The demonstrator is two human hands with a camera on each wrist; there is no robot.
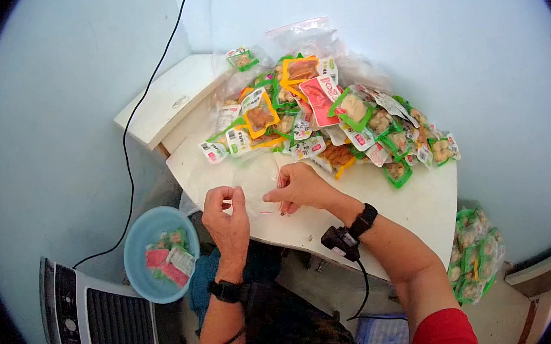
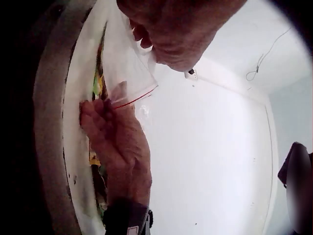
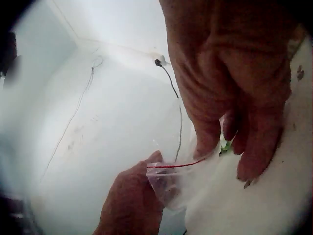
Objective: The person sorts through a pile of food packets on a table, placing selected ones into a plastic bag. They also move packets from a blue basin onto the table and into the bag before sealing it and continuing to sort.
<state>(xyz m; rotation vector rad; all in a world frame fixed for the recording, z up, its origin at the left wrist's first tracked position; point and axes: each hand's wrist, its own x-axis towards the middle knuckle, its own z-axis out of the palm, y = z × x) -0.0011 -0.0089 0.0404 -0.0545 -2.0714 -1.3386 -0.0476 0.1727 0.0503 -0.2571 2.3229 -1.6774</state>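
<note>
A clear zip bag (image 1: 252,186) with a red line along its mouth hangs between the two hands over the near table edge. My left hand (image 1: 226,222) pinches one corner of the mouth between thumb and fingers; the right wrist view shows this left hand (image 3: 131,198) at the bag's (image 3: 173,183) red-lined end. The other end of the mouth is pinched by my right hand (image 1: 303,188), its fingers bent. In the left wrist view, the right hand (image 2: 122,147) shows partly through the bag (image 2: 124,63). No contents can be made out inside.
Many small sealed food packets (image 1: 316,108) lie heaped on the white table (image 1: 419,214), with clear plastic (image 1: 305,36) behind. At left are a blue basin (image 1: 136,228) with packets and an air cooler (image 1: 121,326). A filled bag (image 1: 476,255) stands right of the table.
</note>
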